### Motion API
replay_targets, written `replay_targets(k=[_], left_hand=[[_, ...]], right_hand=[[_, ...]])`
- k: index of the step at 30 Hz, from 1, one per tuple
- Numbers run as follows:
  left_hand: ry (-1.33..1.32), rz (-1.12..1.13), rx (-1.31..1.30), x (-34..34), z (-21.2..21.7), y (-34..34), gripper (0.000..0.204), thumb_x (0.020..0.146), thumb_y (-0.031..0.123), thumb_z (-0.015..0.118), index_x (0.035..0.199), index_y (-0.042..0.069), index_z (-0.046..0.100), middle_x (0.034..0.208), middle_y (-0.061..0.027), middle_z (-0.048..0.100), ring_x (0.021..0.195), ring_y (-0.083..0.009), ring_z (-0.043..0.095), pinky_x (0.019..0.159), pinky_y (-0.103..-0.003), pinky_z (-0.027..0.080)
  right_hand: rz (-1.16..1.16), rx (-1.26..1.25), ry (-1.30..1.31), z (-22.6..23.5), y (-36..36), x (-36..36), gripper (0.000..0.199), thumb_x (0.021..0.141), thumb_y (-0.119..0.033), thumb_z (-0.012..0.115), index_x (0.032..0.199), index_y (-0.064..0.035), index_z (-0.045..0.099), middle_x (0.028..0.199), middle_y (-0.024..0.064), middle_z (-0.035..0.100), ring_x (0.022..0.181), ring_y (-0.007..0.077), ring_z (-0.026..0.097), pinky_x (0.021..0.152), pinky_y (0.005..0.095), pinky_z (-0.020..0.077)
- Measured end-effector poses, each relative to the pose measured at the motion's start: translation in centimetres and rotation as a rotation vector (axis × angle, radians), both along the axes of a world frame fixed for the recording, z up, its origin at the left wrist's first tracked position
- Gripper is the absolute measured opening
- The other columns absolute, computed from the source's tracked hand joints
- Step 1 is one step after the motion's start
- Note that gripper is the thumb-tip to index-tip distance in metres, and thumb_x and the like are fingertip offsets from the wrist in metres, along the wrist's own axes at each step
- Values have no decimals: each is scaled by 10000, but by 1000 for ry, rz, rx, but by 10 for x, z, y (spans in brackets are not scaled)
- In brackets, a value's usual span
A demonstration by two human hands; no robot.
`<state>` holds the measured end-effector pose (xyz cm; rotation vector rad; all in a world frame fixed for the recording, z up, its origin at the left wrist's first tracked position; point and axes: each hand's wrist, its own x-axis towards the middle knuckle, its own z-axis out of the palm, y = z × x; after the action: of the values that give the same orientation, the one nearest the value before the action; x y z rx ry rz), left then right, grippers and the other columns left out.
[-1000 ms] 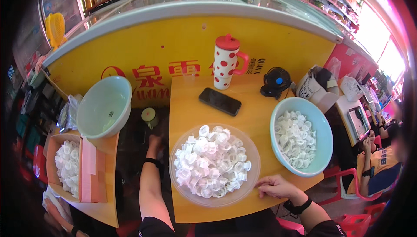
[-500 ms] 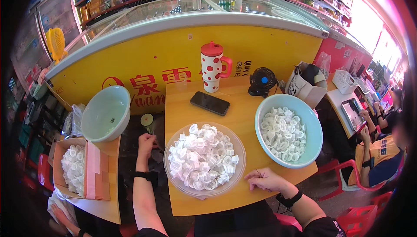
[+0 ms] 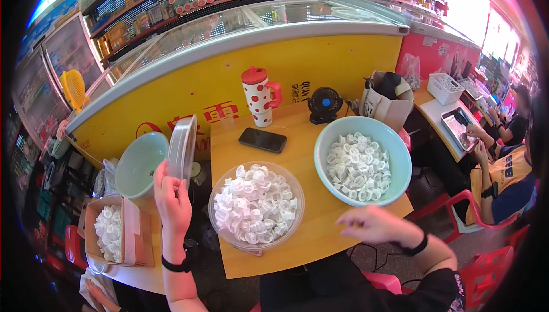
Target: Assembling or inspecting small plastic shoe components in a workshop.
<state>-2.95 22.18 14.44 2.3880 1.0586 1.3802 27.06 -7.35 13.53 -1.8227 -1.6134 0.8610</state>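
Observation:
My left hand (image 3: 170,196) holds a clear plastic bowl (image 3: 182,147) on edge, raised beside the left side of the wooden table (image 3: 311,160). My right hand (image 3: 372,225) hovers open and blurred over the table's front right corner, holding nothing. Between the hands stands a clear bowl (image 3: 256,204) heaped with several small white plastic rings. A pale blue bowl (image 3: 362,160) holding more white rings sits at the right of the table.
A black phone (image 3: 262,139), a red-dotted white mug with red lid (image 3: 258,96) and a small black fan (image 3: 325,104) stand at the table's back. An empty pale green bowl (image 3: 139,164) and a cardboard box (image 3: 114,231) of white rings are at the left. People sit at the far right.
My left hand has come up from below the table's left side holding the clear bowl on edge. My right hand has lifted off the table's front edge. The view has tilted nearer.

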Motion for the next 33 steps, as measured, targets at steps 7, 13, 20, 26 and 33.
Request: replay_targets(k=[7,13,20,26,33], left_hand=[[465,-240,493,69,52,-58,81,777,-22,593,786,-47,517,1300,-241,468,1150,-415,485,966,-482,408],[748,-378,444,81,61,-96,104,734,7,561,740,-96,552,1276,-287,477,1126,-440,492,857,-467,441],[762,-47,124,-11,34,-140,86,724,-34,611,762,-81,550,1287,-286,470,1113,-450,505,909,-497,434],[676,100,-86,-55,57,-197,153,694,-107,607,772,-40,494,1296,-285,455,1143,-447,481,942,-478,401],[757,-213,251,24,97,-163,114,687,-56,630,757,-53,540,1262,-282,487,1108,-437,513,860,-461,460]], right_hand=[[-337,399,-691,77,64,149,397,715,-207,717,1052,-16,629,963,183,623,939,337,611,821,409,481],[-256,249,-790,60,163,231,479,677,-210,732,1093,-1,618,1076,199,629,1025,348,597,890,396,479],[-172,142,-758,13,214,252,443,656,-183,738,1061,-33,641,1010,179,655,989,346,616,861,405,497],[-187,155,-746,6,222,262,482,636,-182,743,1085,-43,637,1011,178,658,987,336,623,855,400,503],[-173,151,-807,14,240,273,608,627,-223,788,1180,-57,598,1128,172,629,1078,333,588,916,403,481]])
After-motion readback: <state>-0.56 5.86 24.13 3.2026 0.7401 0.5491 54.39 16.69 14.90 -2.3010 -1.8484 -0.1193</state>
